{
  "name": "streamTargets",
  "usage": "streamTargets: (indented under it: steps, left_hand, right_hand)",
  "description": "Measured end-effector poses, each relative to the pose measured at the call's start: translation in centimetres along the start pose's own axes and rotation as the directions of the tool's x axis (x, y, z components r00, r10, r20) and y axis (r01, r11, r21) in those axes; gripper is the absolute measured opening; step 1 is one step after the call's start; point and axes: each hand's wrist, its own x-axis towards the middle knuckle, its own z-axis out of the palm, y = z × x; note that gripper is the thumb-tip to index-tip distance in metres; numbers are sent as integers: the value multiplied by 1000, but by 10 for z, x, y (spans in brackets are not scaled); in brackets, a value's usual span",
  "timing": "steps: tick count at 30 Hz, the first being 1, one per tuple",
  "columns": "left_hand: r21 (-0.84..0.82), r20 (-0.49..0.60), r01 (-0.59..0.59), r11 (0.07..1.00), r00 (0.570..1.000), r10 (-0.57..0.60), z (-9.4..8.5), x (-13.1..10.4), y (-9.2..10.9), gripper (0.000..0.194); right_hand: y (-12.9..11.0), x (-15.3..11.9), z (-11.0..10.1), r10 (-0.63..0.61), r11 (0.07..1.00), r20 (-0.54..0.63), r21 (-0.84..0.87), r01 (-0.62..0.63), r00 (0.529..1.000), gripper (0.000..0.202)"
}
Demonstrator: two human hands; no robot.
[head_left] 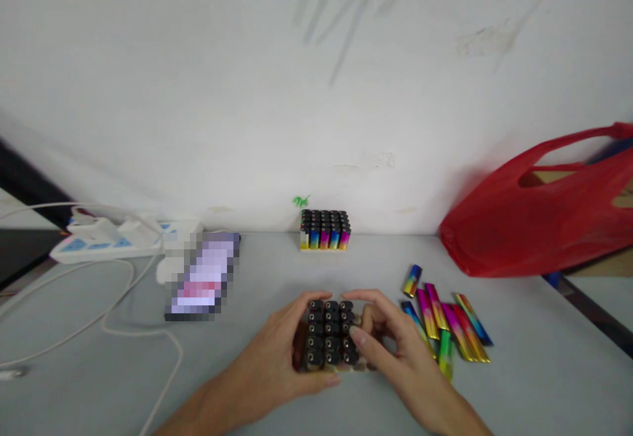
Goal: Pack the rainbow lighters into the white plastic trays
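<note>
In the middle of the table stands a tray of lighters, their black tops facing up in rows. My left hand wraps around its left side, thumb along the near edge and fingers at the far edge. At the right side, my right hand has its thumb and bent fingers closed around a lighter in the rightmost filled row; the fingers partly hide it. Several colourful shiny sleeves lie loose to the right of this hand. Some slots at the tray's right end show beneath my right hand.
Against the wall stands a second block of lighters in rainbow sleeves. A red plastic bag rests at the back right. On the left are a phone, a white power strip and loose white cables.
</note>
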Motion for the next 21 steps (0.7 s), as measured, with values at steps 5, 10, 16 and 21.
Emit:
streamTargets:
  steps: [5, 10, 16, 21]
  left_hand:
    - [-52, 5, 11, 999, 1000, -11, 1, 0, 0, 98]
    - [-71, 11, 12, 997, 1000, -12, -5, -3, 4, 99]
    - [15, -32, -43, 999, 999, 43, -10, -6, 8, 87]
    - [111, -40, -40, 993, 998, 44, -4, -2, 8, 90]
  right_hand:
    - [2, 0, -1, -17, 1000, -104, 5, 18, 994, 42]
    - [8, 6, -4, -34, 994, -316, -107, 0, 948, 40]
    - [15, 10, -11, -200, 900, -527, -431, -57, 826, 28]
    - [21, 13, -14, -433, 507, -500, -823, -256, 750, 28]
